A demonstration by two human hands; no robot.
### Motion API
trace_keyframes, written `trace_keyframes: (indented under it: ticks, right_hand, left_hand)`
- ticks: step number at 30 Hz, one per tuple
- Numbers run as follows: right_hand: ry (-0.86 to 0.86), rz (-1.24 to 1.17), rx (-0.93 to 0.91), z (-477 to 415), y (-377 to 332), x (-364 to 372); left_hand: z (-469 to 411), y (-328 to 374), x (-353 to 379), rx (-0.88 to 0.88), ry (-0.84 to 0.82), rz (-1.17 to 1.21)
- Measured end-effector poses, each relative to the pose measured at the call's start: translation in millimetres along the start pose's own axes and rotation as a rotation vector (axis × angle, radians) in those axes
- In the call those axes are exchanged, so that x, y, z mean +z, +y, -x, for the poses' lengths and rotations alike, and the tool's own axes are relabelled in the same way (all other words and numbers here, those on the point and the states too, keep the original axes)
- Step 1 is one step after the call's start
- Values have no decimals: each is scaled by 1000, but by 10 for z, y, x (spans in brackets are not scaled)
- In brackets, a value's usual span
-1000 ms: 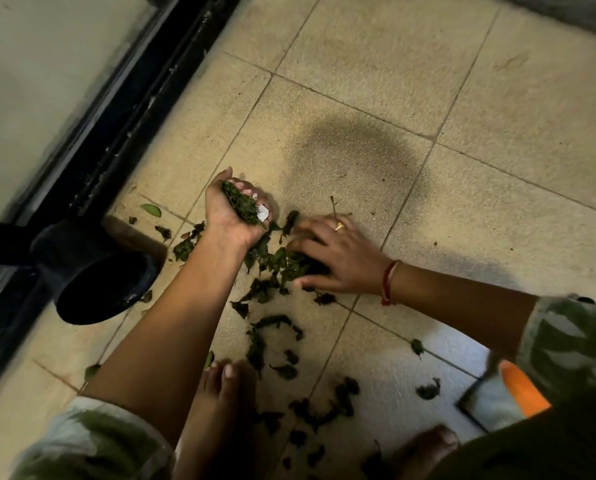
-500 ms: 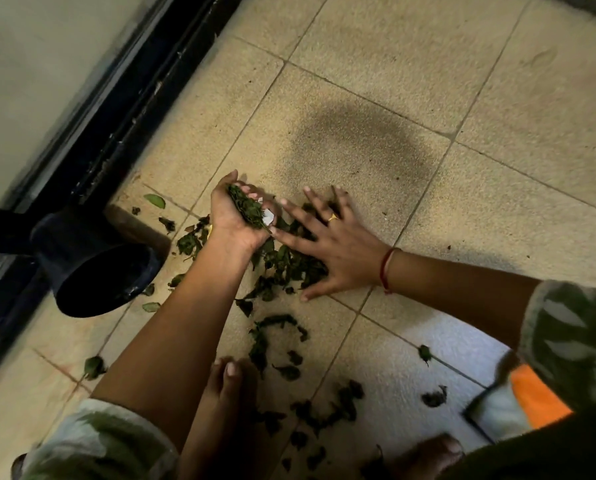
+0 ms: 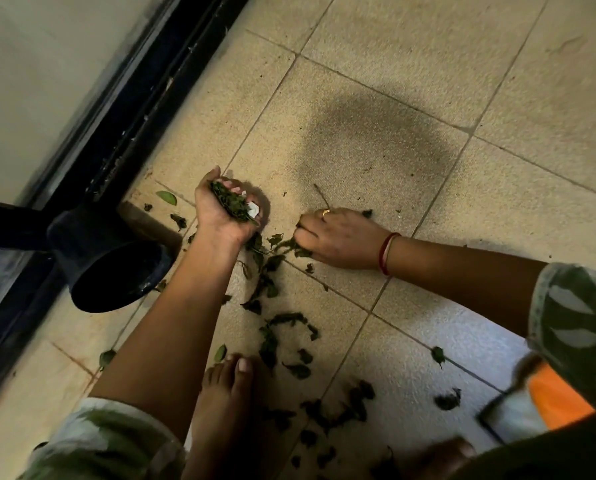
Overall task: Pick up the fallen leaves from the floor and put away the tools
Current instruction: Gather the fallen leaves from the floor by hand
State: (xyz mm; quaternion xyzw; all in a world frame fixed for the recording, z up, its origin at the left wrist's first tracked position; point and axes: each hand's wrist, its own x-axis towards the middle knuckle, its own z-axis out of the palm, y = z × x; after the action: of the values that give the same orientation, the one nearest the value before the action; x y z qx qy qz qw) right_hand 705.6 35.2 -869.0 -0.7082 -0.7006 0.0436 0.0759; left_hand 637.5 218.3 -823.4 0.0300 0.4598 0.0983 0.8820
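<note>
Above the floor [image 3: 393, 81] our left grip [image 3: 220, 221] cups gathered leaves [image 3: 231, 202]. Our right grip [image 3: 338, 239] pinches loose leaves [image 3: 291, 247] beside it.

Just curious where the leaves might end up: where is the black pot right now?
The black pot sits on the floor at the left of the head view, against the dark door frame, just lower left of the left hand that holds leaves.

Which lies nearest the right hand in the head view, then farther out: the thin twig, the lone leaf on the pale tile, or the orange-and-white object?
1. Twig: on the floor just beyond the right hand, by its ringed finger.
2. Lone leaf: on the pale tile, on the near side of the right forearm.
3. Orange-and-white object: at the bottom right corner, plainly farthest.
</note>
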Motion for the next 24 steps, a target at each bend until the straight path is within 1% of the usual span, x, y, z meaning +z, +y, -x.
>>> trace_keyframes:
  ticks: [1, 2, 5, 6, 8, 10, 12, 13, 15, 18, 22, 24]
  right_hand:
    - [13, -76, 51, 7, 33, -33]
    - [66, -174, 132, 14, 75, -79]
    - [252, -532, 506, 69, 214, -303]
    - [344, -698, 635, 86, 240, -401]
    - [597, -1065, 852, 93, 225, -615]
    - [815, -1382, 969, 86, 166, -808]
    - [951, -1548, 1017, 114, 79, -921]
    - [1002, -1575, 1018, 142, 43, -953]
    - [1066, -1531, 1002, 207, 0, -966]
    - [1076, -1272, 968, 362, 0, -910]
    - [1015, -958, 917, 521, -18, -879]
    - [998, -818, 895, 573, -37, -890]
  left_hand:
    - [-3, -22, 1, 17, 6, -17]
    - [4, -49, 12, 29, 12, -34]
    - [19, -216, 47, -1, 16, -88]
    - [17, -291, 54, -21, 12, -104]
    - [30, -505, 83, -62, 14, -160]
    - [53, -809, 135, -95, 10, -274]
    - [114, -1178, 229, -183, -36, -425]
    - [156, -1344, 277, -223, -84, -448]
    - [223, -1571, 366, -247, -143, -382]
    - [260, -1713, 454, -249, -210, -328]
    - [318, -1798, 506, -308, -296, -355]
    - [360, -1820, 552, -300, -326, -374]
